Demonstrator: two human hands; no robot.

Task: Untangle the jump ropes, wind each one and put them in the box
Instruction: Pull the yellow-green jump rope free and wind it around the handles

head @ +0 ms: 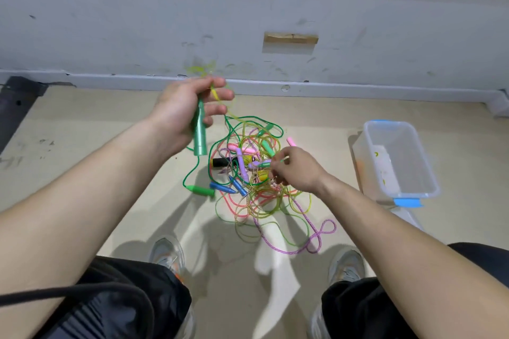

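Loosely, left hand (184, 110) round green handle (199, 136); right hand (296, 170) tight on cord (284, 159).

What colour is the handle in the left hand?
Green; the handle shows best in the head view.

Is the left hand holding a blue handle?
No, the left hand grips a green handle; the blue handles lie on the floor.

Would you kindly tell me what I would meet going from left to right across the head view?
Left hand gripping a green handle → right hand pinching a strand in the jump ropes → clear box.
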